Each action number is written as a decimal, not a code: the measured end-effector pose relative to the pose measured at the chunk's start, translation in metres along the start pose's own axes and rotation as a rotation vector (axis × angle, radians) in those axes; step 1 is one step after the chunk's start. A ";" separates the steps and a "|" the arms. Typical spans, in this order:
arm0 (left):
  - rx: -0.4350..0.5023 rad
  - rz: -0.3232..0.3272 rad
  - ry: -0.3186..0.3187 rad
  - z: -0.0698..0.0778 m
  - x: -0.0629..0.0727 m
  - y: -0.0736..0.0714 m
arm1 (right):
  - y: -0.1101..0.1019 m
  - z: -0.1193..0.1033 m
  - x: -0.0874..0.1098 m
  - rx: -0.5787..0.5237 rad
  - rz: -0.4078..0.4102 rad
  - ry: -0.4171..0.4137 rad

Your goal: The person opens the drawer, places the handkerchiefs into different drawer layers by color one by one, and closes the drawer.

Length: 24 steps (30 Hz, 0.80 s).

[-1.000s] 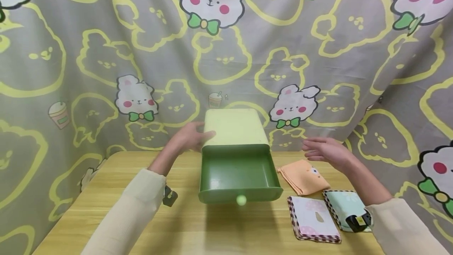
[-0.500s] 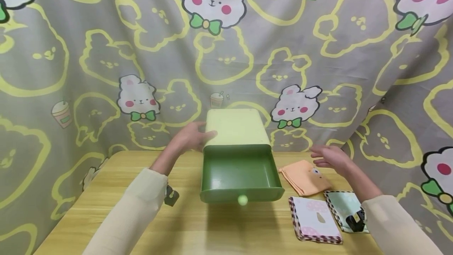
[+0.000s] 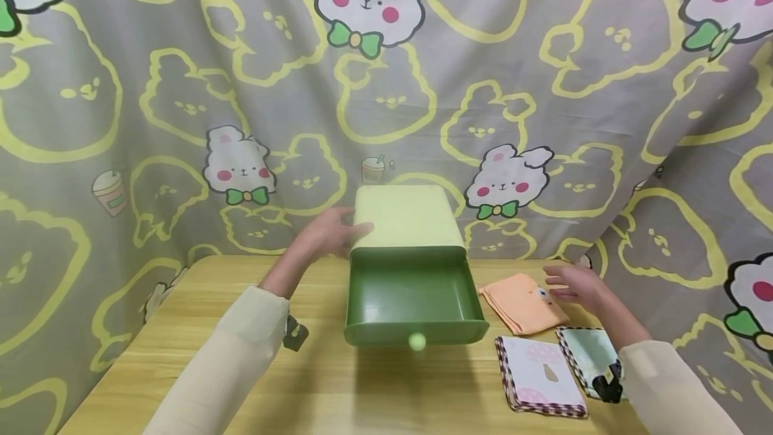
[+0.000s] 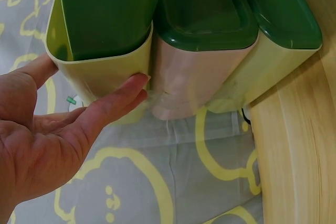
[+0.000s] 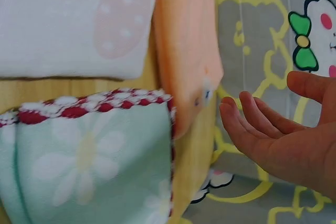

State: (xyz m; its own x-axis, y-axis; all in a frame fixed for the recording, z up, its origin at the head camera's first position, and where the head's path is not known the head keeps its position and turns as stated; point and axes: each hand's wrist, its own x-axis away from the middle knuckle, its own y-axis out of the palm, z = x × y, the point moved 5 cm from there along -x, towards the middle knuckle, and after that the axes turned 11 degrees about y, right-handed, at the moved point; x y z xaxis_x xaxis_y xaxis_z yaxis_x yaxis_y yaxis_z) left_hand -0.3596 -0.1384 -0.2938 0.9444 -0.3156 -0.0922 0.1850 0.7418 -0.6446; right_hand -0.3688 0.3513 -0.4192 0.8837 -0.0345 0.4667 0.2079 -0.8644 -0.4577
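A small drawer cabinet [image 3: 407,215] with a pale yellow-green top stands on the table. Its green top drawer [image 3: 386,334], with a round light-green knob, is pulled out and looks bare inside. My left hand [image 3: 329,232] rests against the cabinet's upper left corner, thumb over the top. In the left wrist view its extended fingers [image 4: 113,100] touch the outer wall. To the right, my right hand [image 3: 576,285] hovers beside a folded orange towel [image 3: 524,304], fingers loosely spread, nothing held. Closer in lie a folded white towel [image 3: 539,374] and a mint towel [image 3: 584,353] with a daisy.
Below the open drawer, the left wrist view reveals a pink tier [image 4: 199,72] and another pale tier [image 4: 273,61], both with green drawers pushed in. A patterned curtain [image 3: 290,119] hangs behind the wooden table [image 3: 314,388].
My right hand has drifted right and lower, toward the orange towel's right corner. The left hand stays on the cabinet, and the drawer stays pulled out. The head view has shifted slightly.
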 end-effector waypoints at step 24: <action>0.035 -0.001 -0.002 0.001 0.001 0.000 | -0.005 0.035 -0.026 -0.042 -0.082 0.057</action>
State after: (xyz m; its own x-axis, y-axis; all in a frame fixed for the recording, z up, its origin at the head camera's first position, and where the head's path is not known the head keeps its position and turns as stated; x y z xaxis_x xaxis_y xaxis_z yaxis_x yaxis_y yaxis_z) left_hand -0.3586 -0.1382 -0.2935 0.9447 -0.3154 -0.0895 0.1958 0.7617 -0.6177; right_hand -0.3777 0.3744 -0.4554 0.8388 0.0093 0.5443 0.2596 -0.8857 -0.3850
